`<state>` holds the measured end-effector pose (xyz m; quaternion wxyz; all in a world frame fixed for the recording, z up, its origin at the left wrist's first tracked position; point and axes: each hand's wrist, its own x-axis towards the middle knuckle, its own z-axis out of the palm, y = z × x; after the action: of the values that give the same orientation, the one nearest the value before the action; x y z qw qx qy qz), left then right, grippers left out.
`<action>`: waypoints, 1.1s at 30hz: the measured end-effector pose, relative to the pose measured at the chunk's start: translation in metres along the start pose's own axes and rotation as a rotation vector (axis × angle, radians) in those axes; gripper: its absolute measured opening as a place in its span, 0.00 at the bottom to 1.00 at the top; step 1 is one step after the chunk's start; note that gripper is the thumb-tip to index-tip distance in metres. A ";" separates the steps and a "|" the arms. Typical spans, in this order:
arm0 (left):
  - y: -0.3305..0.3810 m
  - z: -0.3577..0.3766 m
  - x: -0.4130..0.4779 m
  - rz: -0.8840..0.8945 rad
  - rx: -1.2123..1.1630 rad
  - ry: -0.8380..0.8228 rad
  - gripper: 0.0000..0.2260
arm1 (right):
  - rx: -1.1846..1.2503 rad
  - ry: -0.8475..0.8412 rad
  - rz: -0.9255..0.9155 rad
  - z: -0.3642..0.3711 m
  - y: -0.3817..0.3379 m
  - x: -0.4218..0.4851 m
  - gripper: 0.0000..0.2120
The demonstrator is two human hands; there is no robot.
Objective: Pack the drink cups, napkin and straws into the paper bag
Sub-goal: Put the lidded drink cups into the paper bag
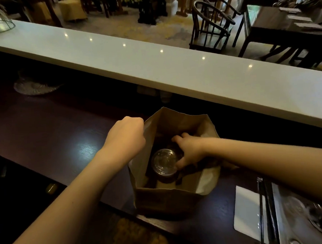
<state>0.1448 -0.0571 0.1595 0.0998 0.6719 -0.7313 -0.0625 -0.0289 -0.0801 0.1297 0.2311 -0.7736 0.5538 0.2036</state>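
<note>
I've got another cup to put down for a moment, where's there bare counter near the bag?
Left of the paper bag, the dark counter lies bare toward the glass dish. The bag's right is crowded: napkin, straws, metal tray.

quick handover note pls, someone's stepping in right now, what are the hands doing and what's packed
Left hand: closed on the left rim of the paper bag, holding it open.
Right hand: inside the bag, fingers around a lidded drink cup, standing upright.
Done: one cup is in the bag; whether another is in there cannot be told.
Left: the white napkin and dark straws lie on the counter to the bag's right, not yet packed.
</note>
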 end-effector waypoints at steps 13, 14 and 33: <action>0.001 -0.015 -0.004 -0.050 -0.082 -0.133 0.10 | -0.028 -0.191 -0.092 -0.096 0.028 -0.100 0.31; 0.002 -0.018 -0.005 -0.061 -0.078 -0.146 0.11 | 0.009 -0.190 -0.089 -0.102 0.033 -0.106 0.29; 0.016 -0.025 -0.013 -0.111 -0.156 -0.164 0.10 | 0.027 0.036 0.323 0.051 0.172 -0.014 0.52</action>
<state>0.1362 -0.0420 0.1864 0.0881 0.6940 -0.6917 -0.1790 -0.1994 -0.0879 0.0733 0.1957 -0.6748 0.6777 0.2168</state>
